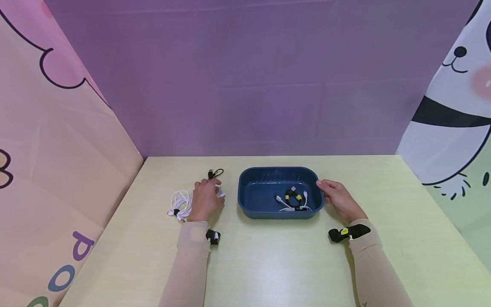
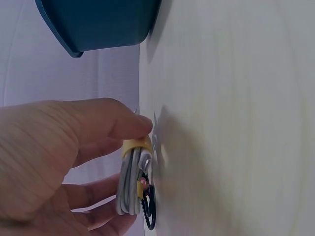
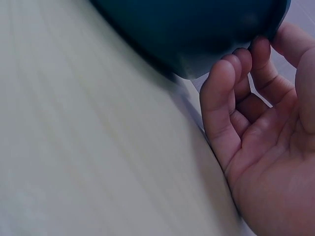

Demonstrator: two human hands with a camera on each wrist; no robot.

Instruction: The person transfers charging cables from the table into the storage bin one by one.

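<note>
In the left wrist view my left hand [image 2: 74, 152] grips a coiled grey-white cable [image 2: 129, 179] with a yellow tie, thumb on one side and fingers on the other, close over the table. A small black cable [image 1: 215, 173] lies just beyond the fingers in the head view. Left of that hand is a white coiled cable [image 1: 181, 205] with a black tie. My right hand [image 1: 339, 197] pinches the right rim of a blue bin [image 1: 256, 213], thumb on top and fingers curled beneath. Inside the bin, at its right, are a black cable with yellow bands [image 1: 293, 197] and a white cable [image 1: 285, 206].
The pale wooden table [image 1: 276, 264] runs back to a purple backdrop [image 1: 268, 85]. Printed cloth panels stand along the left and right sides. Each wrist wears a small black camera [image 1: 347, 233].
</note>
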